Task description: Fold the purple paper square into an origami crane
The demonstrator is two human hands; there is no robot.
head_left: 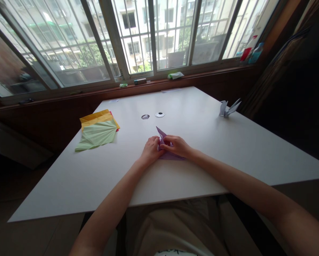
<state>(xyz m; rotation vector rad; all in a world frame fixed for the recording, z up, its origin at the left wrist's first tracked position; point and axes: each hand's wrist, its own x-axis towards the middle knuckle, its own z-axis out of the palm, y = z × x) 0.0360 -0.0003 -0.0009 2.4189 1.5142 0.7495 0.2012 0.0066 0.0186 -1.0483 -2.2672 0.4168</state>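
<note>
A folded sheet of purple paper (172,156) lies on the white table (159,181) in front of me, one pointed flap of it rising up and away. My left hand (150,147) holds the paper from the left side, fingers curled at the base of the flap. On the other side, my right hand (176,145) pinches the paper between thumb and fingers. Both hands nearly meet at the middle fold, and their fingers hide part of it.
Creased green paper (96,136) rests on yellow paper (95,115) at the left, with a red edge showing. Two round pieces, one a white disc (159,115), lie beyond my hands. A grey folded paper figure (228,108) stands at the right. Small items line the windowsill (95,90).
</note>
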